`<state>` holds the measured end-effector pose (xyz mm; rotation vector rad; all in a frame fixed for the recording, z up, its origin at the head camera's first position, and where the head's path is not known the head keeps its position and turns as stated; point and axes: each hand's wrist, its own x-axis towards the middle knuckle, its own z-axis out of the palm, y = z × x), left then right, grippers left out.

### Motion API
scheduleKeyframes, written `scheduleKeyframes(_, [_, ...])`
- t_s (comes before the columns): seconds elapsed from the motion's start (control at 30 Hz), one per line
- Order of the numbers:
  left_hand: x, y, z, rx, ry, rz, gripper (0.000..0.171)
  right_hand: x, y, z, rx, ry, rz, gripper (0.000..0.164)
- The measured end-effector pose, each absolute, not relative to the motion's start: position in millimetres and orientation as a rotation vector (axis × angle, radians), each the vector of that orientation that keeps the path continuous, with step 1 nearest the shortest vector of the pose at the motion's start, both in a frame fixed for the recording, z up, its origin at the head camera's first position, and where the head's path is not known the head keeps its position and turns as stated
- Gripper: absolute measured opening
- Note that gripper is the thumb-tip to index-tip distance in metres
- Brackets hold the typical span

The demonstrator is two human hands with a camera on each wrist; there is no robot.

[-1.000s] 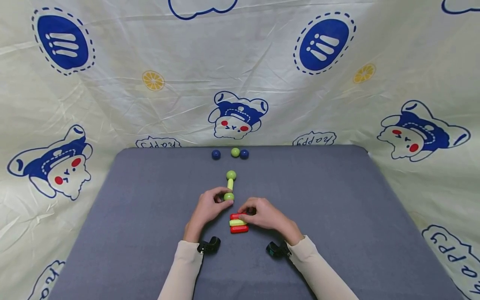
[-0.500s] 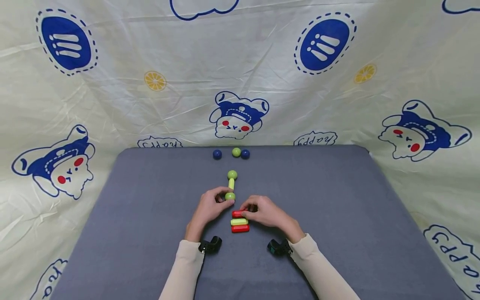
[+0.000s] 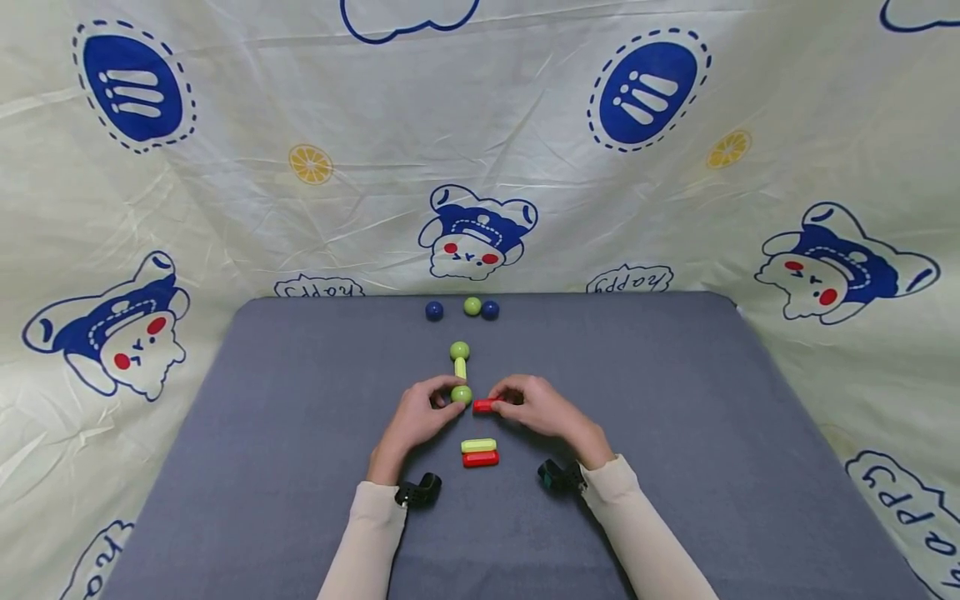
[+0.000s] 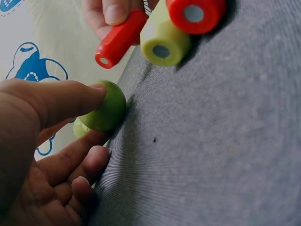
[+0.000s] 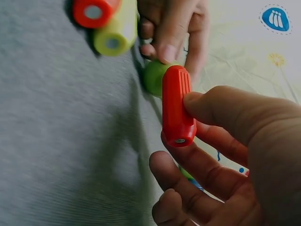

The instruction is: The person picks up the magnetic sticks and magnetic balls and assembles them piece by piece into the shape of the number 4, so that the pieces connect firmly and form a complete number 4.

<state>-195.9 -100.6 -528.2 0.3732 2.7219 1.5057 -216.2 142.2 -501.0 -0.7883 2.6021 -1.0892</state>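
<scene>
My left hand [image 3: 417, 423] pinches a green ball [image 3: 461, 396] between thumb and fingers. This ball is the near end of a straight piece: a yellow-green rod [image 3: 461, 367] runs from it to another green ball [image 3: 460, 351]. Just to the right, my right hand [image 3: 546, 408] pinches a red magnetic rod [image 5: 176, 108] with ridged sides and a metal disc in its end. One end of that rod points at the held ball; in the left wrist view a small gap separates them. Closer to me, a yellow-green rod [image 3: 478, 446] and a red rod [image 3: 480, 459] lie side by side.
Along the back edge of the grey table [image 3: 315, 467] stand a blue ball [image 3: 434, 311], a green ball [image 3: 472, 307] and another blue ball [image 3: 491, 310]. A printed cloth [image 3: 375, 108] hangs behind and at both sides.
My right hand has lifted the red rod off the row of rods and carried it away from me, up beside the near green ball. The left hand keeps its hold and place.
</scene>
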Motion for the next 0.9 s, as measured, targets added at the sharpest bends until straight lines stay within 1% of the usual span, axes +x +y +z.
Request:
scheduleKeyframes(0.43, [-195.4,-99.9,-527.1,0.332,2.709,1.486,0.03,-232.4,143.8,-486.6,-0.655,2.593,-1.219,0.013])
scheduleKeyframes(0.9, [-195.3,-102.3,-525.4,0.333,2.691,1.494,0.03,-236.5,148.2,-501.0,-0.624,2.583,-1.207,0.013])
